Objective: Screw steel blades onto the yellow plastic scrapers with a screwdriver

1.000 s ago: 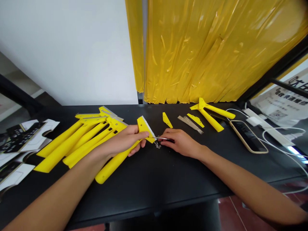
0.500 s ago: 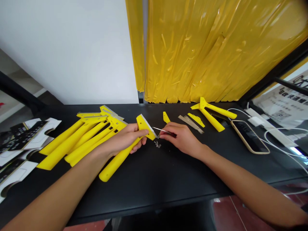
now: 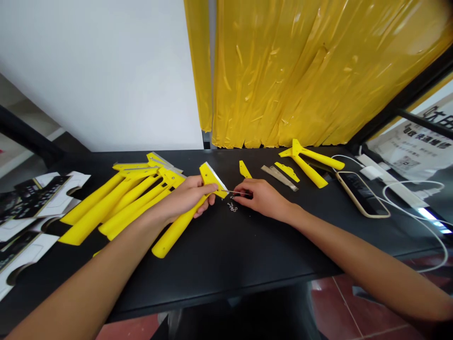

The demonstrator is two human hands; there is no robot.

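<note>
My left hand (image 3: 191, 196) is closed around a yellow scraper (image 3: 173, 234) near its head, the blade edge facing right and the handle pointing down-left. In my right hand (image 3: 264, 197) a thin metal tool (image 3: 238, 192) is pinched, its tip reaching the lower corner of the scraper's head. Whether it is a slim screwdriver or tweezers I cannot tell. Small screws and nuts (image 3: 232, 207) lie on the black table (image 3: 255, 255) just below the tool. Beyond my right hand are a yellow clamp plate (image 3: 245, 170), another yellow plate (image 3: 287, 171) and grey blades (image 3: 279, 177).
Several yellow scrapers (image 3: 106, 205) are piled at the left, beside black-and-white card packaging (image 3: 35, 208). Two yellow handles (image 3: 311, 165) lie at the back right. A phone (image 3: 363, 193), a power strip (image 3: 389, 177) and white cables (image 3: 439, 241) occupy the right end.
The tool in my right hand has moved left, and its tip now overlaps the corner of the scraper's head. My left hand keeps its hold on the scraper.
</note>
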